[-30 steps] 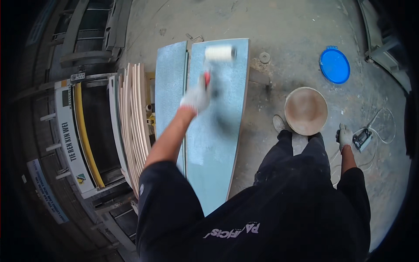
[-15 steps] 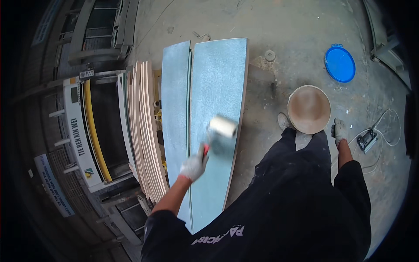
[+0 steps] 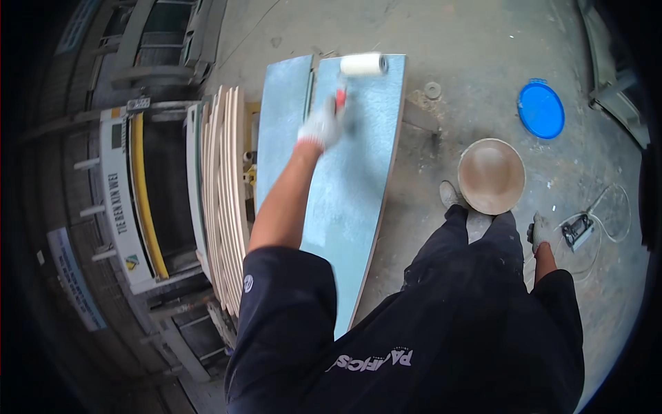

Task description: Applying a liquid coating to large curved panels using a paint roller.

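Observation:
My left hand (image 3: 321, 127), in a white knit glove, is closed round the red handle of a paint roller (image 3: 363, 65). The white roller sleeve lies across the far end of a long light-blue panel (image 3: 365, 159). Wet, mottled sheen shows on that panel's surface. A second, narrower blue panel (image 3: 281, 103) lies along its left side, partly hidden by my left arm. My right hand (image 3: 540, 232), gloved too, hangs low beside my right leg with loose fingers and nothing visible in it. A large round bucket (image 3: 491, 176) with a brownish inside stands in front of my feet.
Several pale boards (image 3: 224, 186) stand in a row left of the panels, beside a white and yellow machine (image 3: 141, 200). A blue lid (image 3: 541, 109) lies on the floor at far right. A small device with a looped cable (image 3: 578, 230) lies near my right hand.
My left hand has pushed the roller away from me, from the middle of the wider panel to its far end. My right hand still hangs at my side.

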Demonstrator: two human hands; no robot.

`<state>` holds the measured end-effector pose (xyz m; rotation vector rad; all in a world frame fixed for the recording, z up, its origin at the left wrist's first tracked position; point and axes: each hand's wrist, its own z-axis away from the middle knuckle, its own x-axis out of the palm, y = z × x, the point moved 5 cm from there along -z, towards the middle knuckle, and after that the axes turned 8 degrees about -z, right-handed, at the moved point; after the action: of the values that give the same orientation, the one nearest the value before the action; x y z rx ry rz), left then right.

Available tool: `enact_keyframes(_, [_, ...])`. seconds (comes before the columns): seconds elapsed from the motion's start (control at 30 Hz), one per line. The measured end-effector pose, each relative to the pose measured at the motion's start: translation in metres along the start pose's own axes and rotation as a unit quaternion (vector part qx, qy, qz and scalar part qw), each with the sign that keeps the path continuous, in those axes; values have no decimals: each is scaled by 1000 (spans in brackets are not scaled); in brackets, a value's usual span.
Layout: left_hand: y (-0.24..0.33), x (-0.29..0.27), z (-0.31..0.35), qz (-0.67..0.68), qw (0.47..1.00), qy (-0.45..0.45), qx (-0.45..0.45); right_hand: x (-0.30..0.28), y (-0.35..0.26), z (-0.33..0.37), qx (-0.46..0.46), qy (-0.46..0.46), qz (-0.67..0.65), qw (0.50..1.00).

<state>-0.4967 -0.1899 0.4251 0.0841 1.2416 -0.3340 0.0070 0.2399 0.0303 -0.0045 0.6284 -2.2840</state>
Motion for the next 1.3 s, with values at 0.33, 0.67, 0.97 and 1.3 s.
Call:
enact_keyframes(0.33, [-148, 116, 437, -6, 949, -262, -175, 31, -47, -11, -39, -11, -19, 999])
enact_keyframes(0.67, [-52, -28, -30, 18, 999, 40, 30, 32, -48, 22, -45, 22, -9, 999])
enact_keyframes(0.97, [-184, 78, 165, -14, 998, -44, -49, -1, 12, 29, -16, -16, 145, 989])
enact_keyframes(1.3, [-178, 171, 583, 37, 948, -193, -252, -56, -106, -19, -180, -37, 6, 983])
